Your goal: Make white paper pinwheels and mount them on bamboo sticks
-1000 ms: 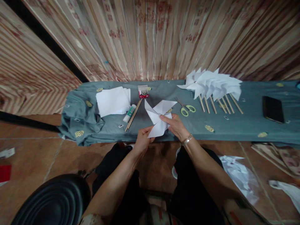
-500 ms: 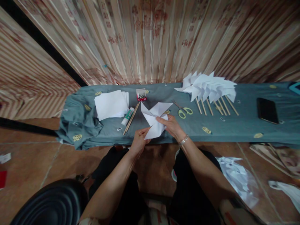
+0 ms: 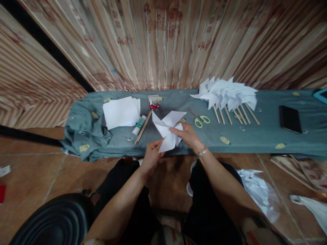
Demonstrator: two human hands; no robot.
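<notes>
Near a little open red box [image 3: 154,107] with tiny shiny metal bits [image 3: 154,103] in it, and near thin, straight wooden sticks [image 3: 143,128], holding a white paper pinwheel [image 3: 166,131] over the front edge of the wrinkly blue-green cloth [image 3: 250,143]. Pinching one curvy wing with the left hand [image 3: 152,154], and gripping near the middle with the right hand [image 3: 190,136], with its thumb on top.
</notes>
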